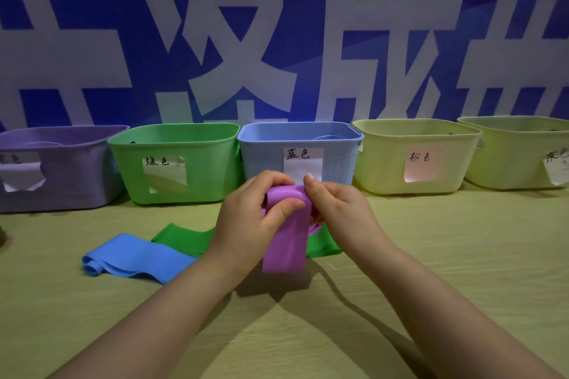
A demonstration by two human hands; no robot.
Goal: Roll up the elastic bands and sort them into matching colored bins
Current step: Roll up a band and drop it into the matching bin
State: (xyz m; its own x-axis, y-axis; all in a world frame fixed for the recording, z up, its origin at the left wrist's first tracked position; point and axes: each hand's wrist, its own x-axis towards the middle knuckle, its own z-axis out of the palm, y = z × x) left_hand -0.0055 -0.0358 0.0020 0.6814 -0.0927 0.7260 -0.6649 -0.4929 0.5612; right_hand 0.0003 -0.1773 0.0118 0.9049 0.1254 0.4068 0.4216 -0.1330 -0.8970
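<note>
Pale wood table (431,271), five bins along blue wall. Left hand (246,224) and right hand (335,209) both pinch purple band (286,243) above table, top rolled, tail hanging. Likely light, floppy, stretchy; best gripped at roll edges. Purple bin (61,169) far left.

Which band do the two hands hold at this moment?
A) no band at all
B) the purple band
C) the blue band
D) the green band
B: the left hand and the right hand both grip the purple band, while the blue band and the green band lie on the table.
</note>
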